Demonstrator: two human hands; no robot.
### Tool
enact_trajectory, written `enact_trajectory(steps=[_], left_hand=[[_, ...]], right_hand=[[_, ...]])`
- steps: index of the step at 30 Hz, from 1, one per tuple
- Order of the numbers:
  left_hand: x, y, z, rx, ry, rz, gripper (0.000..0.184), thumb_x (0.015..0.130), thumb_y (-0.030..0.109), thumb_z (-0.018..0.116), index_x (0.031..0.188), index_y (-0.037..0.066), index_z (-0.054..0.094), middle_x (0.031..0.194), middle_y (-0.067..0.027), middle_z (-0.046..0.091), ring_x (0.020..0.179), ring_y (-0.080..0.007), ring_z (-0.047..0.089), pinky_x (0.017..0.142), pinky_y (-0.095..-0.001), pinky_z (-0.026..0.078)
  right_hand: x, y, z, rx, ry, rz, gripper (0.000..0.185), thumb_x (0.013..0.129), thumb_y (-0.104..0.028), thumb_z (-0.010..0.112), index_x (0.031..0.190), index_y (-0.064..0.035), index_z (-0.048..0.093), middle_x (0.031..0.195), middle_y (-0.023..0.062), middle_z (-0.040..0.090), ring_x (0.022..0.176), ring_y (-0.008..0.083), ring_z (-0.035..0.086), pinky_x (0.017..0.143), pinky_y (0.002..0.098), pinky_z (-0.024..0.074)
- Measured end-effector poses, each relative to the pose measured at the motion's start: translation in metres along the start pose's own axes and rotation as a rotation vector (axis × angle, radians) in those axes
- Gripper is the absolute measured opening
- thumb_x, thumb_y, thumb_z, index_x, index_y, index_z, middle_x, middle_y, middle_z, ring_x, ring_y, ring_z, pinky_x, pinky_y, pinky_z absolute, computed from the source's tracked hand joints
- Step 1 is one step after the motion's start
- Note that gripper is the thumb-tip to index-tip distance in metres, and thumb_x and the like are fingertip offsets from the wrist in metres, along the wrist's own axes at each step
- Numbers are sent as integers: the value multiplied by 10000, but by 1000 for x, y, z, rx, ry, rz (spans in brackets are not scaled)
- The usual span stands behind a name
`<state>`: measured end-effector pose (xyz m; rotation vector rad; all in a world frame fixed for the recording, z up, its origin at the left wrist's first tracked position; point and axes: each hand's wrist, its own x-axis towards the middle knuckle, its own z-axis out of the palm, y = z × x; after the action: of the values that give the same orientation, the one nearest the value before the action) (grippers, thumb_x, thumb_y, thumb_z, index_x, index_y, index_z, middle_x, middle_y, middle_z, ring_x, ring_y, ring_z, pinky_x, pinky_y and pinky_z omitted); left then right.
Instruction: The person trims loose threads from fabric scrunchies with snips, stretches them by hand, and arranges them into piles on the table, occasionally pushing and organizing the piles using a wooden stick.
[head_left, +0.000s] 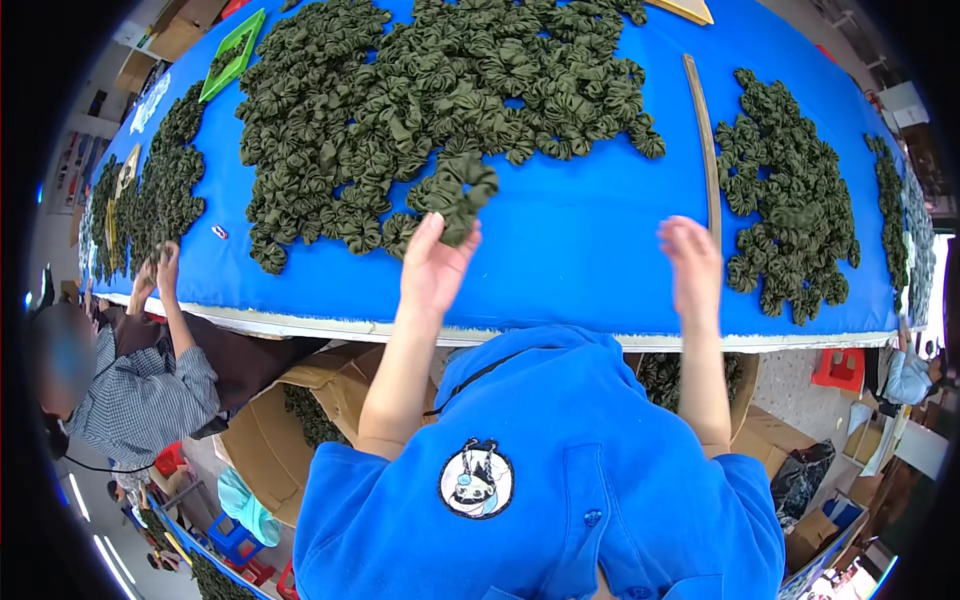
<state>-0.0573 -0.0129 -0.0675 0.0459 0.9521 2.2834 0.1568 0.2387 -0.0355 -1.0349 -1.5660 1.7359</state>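
My left hand is closed on a dark green scrunchie, held over the near edge of a large heap of scrunchies. The thumb and fingers pinch the scrunchie's lower part. To the right, my right hand is raised above the table's front part with its fingers loosely extended and nothing in them. It is close to a long wooden strip lying on the blue tabletop. Beyond the strip is a smaller pile of scrunchies, where one scrunchie looks blurred.
A green tray stands at the back left. More scrunchies lie at the left, where a co-worker's hands are working. Open cardboard boxes sit below the table's front edge. A red stool is at the right.
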Motion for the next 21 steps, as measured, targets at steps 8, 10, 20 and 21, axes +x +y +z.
enact_trajectory(steps=[8, 10, 20, 21], left_hand=[[-50, -28, 69, -41, -261, -300, 380, 869, 77, 532, 1238, 10, 467, 1127, -135, 573, 1013, -219, 561, 918, -368, 436], [-52, -24, 75, 94, -283, -294, 390, 860, 61, 536, 1241, 15, 467, 1120, -122, 577, 1017, -207, 556, 921, -354, 427], [-38, -3, 78, 507, -320, -220, 418, 822, 81, 616, 1215, 26, 485, 1009, -92, 593, 827, -140, 556, 780, -243, 448], [-39, -3, 77, 468, -326, -273, 424, 821, 88, 625, 1217, 27, 483, 1000, -91, 592, 808, -134, 554, 768, -239, 450]], right_hand=[[-48, -17, 106, 323, -465, 78, 251, 844, -60, 610, 1087, 1, 600, 999, 83, 648, 875, 129, 594, 804, 230, 459], [-47, -24, 103, 230, -466, 69, 235, 850, -66, 610, 1073, 5, 601, 945, 77, 658, 817, 118, 600, 765, 228, 473], [-62, -44, 104, -208, -518, -216, 214, 818, -55, 629, 1026, -17, 594, 871, 84, 654, 749, 117, 596, 662, 224, 477], [-62, -49, 101, -228, -559, -198, 216, 812, -51, 631, 1022, -22, 592, 866, 85, 653, 749, 120, 597, 659, 228, 477]])
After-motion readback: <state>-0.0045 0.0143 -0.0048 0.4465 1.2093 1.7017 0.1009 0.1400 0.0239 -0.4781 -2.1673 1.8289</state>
